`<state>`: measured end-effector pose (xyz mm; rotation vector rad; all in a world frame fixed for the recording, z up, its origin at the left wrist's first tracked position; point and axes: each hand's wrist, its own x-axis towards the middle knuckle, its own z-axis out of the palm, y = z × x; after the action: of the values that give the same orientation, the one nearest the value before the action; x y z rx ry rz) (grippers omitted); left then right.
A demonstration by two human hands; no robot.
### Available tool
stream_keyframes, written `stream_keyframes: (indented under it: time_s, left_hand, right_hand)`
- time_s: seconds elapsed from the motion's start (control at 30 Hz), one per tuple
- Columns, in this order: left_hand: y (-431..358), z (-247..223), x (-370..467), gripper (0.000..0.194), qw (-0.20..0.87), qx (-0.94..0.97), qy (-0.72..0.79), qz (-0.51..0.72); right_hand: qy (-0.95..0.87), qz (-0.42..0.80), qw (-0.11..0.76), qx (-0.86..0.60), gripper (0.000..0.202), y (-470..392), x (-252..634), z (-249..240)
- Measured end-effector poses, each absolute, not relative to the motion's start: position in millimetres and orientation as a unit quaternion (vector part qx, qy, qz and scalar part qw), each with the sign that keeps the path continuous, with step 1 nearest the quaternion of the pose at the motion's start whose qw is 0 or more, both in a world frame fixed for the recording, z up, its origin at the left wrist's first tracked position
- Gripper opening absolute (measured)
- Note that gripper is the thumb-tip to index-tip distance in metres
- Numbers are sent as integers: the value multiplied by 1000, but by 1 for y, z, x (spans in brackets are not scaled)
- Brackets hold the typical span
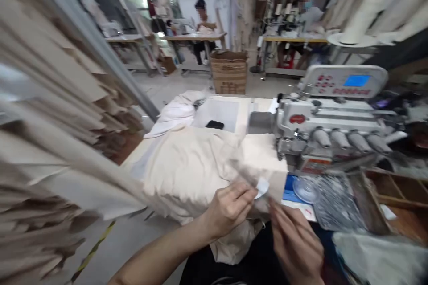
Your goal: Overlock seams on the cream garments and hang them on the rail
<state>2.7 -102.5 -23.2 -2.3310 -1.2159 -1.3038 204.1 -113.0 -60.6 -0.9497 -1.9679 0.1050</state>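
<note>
Apparently left hand (230, 207) pinches small white rounded tag (262, 187), right hand (297, 237) too blurred to tell; tugging bunched cream cloth (187, 160) could make it slip.

The pale table (244, 113) carries cream fabric (187, 164) and a sewing machine (334, 113).

The left grip (230, 208) pinches near the blurred right grip (296, 242), left forearm (170, 248) slanting inward.
</note>
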Motion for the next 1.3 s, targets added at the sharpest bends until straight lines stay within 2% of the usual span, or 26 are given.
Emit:
stream_keyframes:
  time_s: [0.1,0.23,0.3,0.43,0.5,0.63,0.77,0.97,1.1,1.3]
  left_hand:
    - [-104,-31,14,18,46,-797,-436,-415]
    - [-111,-26,10,21,-21,-795,-448,-409]
    - [-116,-25,5,13,-150,-748,-479,-434]
    - [-116,-30,0,64,-539,-486,-534,-434]
    - [-112,-36,6,67,-625,-380,-536,-422]
    - [-109,-44,22,50,-618,-328,-544,-463]
    - [-116,-47,27,49,-618,-318,-536,-479]
    - [-124,-42,33,47,-595,-348,-491,-532]
    - [-124,-34,41,40,-584,-373,-497,-522]
    - [-121,-29,46,43,-557,-368,-518,-535]
  right_hand:
    - [-814,2,428,-392,38,-108,186,-51]
    - [-802,-23,466,-373,29,-98,182,-49]
    - [-795,7,492,-356,25,-97,187,-50]
    - [-772,66,528,-348,34,-101,197,-54]
    - [-770,98,537,-330,38,-105,197,-55]
    - [-723,239,560,-327,33,-110,190,-56]
    - [-640,326,582,-382,18,-110,184,-55]
    - [-618,319,584,-419,17,-108,182,-50]
    - [-626,309,588,-409,18,-108,182,-46]
    - [-622,314,584,-416,18,-108,184,-44]
